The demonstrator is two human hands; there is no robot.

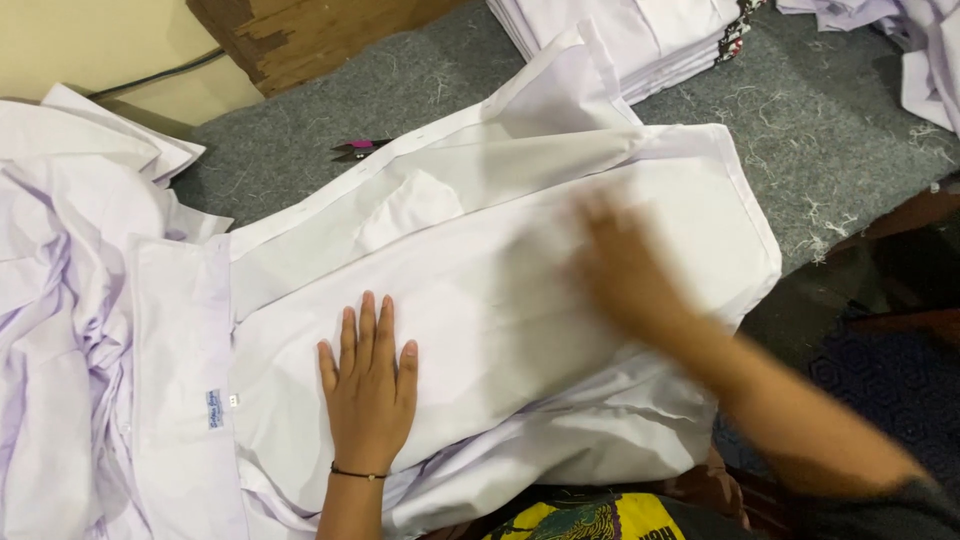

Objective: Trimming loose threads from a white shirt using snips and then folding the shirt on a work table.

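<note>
On the grey felt table (300, 140), a pale lilac shirt (480, 290) lies spread flat in the middle. Its small blue rectangular label (214, 408) sits at the collar, lower left. One left hand (368, 385) presses flat on the shirt, fingers spread, grasping nothing. One right hand (622, 262) is blurred over the shirt; it looks flat, unclenched. A crumpled heap (50, 330) lies at far left, one folded stack (640, 35) at top. Small snips (357, 150) rest beside the placket.

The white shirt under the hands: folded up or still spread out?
Partly folded. The shirt lies flat, one side turned over; left hand presses it, right hand is blurred.
</note>
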